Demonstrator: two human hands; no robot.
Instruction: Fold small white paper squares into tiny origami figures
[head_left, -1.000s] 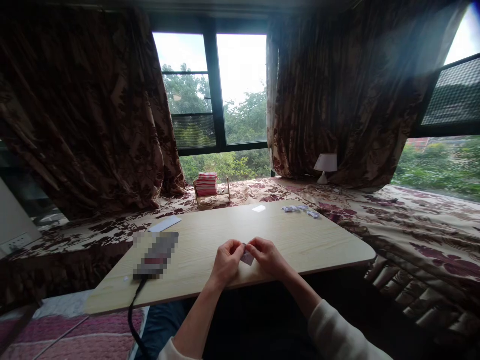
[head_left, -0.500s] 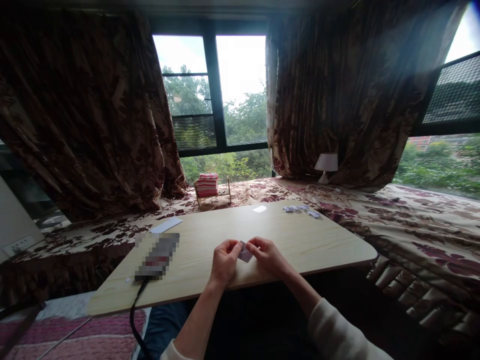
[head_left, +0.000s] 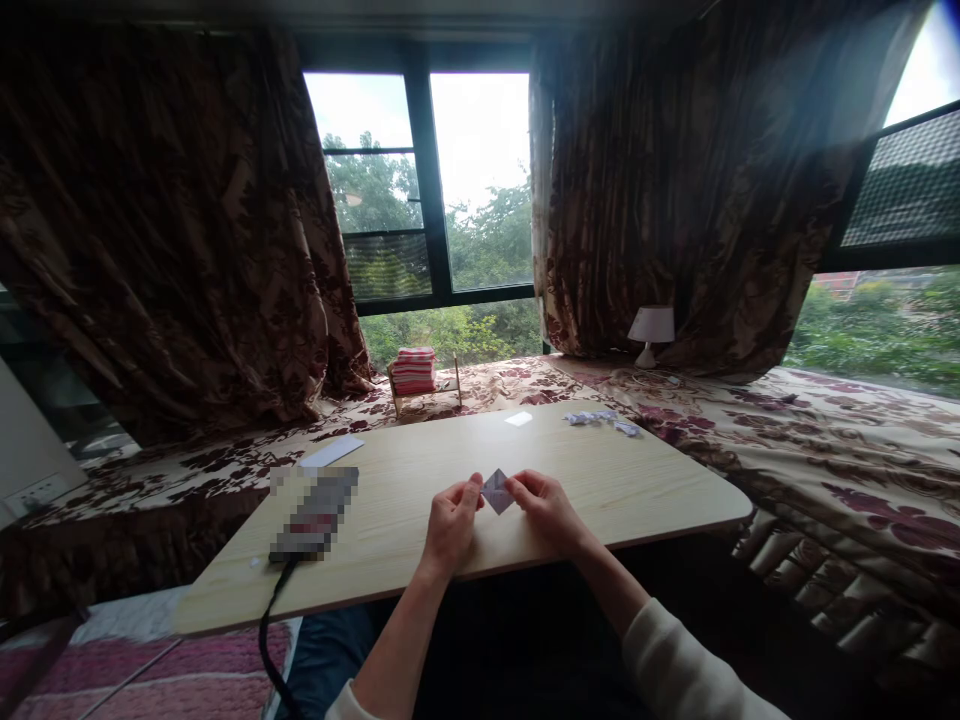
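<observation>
A small diamond-shaped piece of folded paper (head_left: 496,492), pale grey-violet with crease lines, is held up just over the near part of the wooden table (head_left: 420,470). My left hand (head_left: 451,520) pinches its left corner between thumb and fingers. On the opposite side, my right hand (head_left: 546,512) grips the right corner the same way. The lower point of the paper hangs free between the hands. Fingertips cover both side corners.
Several small folded paper pieces (head_left: 602,422) lie at the table's far right. A white sheet (head_left: 333,451) and a blurred-out device (head_left: 315,515) with a black cable (head_left: 264,640) are on the left. Beyond stand folded striped cloths (head_left: 414,371) on a small rack and a lamp (head_left: 651,325).
My hands have drawn slightly apart, so more of the folded paper shows between them. Its whole diamond shape now faces me.
</observation>
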